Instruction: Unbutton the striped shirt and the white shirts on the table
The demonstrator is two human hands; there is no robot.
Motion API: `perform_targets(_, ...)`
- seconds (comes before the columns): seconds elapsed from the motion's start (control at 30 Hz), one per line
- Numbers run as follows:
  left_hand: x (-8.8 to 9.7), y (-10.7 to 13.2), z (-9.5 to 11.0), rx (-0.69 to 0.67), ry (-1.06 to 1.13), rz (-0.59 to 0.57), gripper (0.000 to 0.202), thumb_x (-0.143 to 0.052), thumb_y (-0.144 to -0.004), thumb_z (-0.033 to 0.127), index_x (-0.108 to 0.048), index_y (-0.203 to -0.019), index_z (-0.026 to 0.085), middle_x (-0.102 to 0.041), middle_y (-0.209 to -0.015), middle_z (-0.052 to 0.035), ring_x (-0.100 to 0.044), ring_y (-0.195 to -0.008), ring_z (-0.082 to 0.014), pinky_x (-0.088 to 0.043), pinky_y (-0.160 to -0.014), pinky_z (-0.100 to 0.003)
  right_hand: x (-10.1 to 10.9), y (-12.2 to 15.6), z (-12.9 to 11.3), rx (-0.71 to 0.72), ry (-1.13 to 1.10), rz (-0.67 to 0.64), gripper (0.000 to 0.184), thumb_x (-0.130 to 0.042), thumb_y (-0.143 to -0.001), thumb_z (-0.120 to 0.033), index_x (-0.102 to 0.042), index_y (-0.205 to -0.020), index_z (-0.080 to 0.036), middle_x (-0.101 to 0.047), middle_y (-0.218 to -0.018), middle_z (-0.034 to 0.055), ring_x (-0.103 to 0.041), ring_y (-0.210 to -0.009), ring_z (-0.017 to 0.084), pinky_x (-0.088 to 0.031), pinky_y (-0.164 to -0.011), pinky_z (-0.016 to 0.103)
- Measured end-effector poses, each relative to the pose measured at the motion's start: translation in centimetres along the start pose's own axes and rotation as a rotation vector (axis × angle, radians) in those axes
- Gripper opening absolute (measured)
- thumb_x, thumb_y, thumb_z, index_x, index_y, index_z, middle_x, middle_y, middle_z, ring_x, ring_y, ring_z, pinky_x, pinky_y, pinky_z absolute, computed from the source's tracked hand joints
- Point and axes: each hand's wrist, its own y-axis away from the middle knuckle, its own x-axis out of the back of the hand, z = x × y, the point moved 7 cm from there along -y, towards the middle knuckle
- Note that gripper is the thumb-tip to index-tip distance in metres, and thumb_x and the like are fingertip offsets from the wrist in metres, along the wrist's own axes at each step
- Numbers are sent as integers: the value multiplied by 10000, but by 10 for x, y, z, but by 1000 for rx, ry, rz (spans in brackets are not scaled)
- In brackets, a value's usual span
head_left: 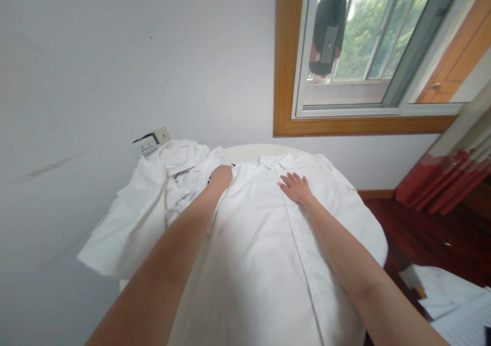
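A white button-up shirt (264, 243) lies spread flat, front up, over a round white table (245, 151), its collar at the far side. My right hand (294, 186) lies flat and open on the shirt's chest just right of the button placket. My left hand (221, 175) is at the shirt's left shoulder with the fingers curled under the cloth, so only the knuckles show; it seems closed on the fabric edge.
A heap of crumpled white shirts (153, 202) hangs over the table's left side. A wall socket (150, 142) sits on the white wall behind it. A wood-framed window (368, 54) is at the upper right, white papers (452, 300) on the dark red floor at the lower right.
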Motion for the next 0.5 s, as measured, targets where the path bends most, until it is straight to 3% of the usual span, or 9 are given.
perform_targets(0.1, 18, -6, 13, -35, 0, 71, 404, -313, -933, 222, -569, -1194, 53, -666, -1091, -227, -642, -1034, -271, -493, -849, -344, 0, 0, 0, -2, -3, -2, 600, -181, -948, -589, -337, -1461, -320, -265, -1559, 34, -193, -1435, 278, -148, -1120, 567)
perform_targets(0.2, 41, -11, 29, -122, 3, 122, 423, -258, -961, 283, -558, -1209, 119, -671, -1115, -169, -634, -1043, -243, -482, -845, -323, 0, 1, 0, -2, 3, -4, 597, -179, -951, -579, -334, -1464, -315, -260, -1560, 40, -188, -1436, 279, -147, -1120, 568)
perform_targets(0.33, 75, -17, 47, -230, -17, 174, 392, -315, -946, 386, -623, -1125, 223, -682, -1121, -89, -622, -1055, -232, -466, -846, -316, 1, 1, -1, 0, 4, 3, 599, -172, -951, -580, -335, -1463, -314, -264, -1558, 43, -194, -1435, 279, -152, -1117, 568)
perform_targets(0.5, 106, -20, 62, -303, -89, 298, 363, -400, -901, 413, -681, -1042, 232, -707, -1038, -84, -633, -1017, -261, -455, -841, -345, 3, 2, -1, 3, -1, 0, 600, -176, -949, -582, -335, -1462, -314, -268, -1557, 47, -189, -1436, 282, -149, -1116, 573)
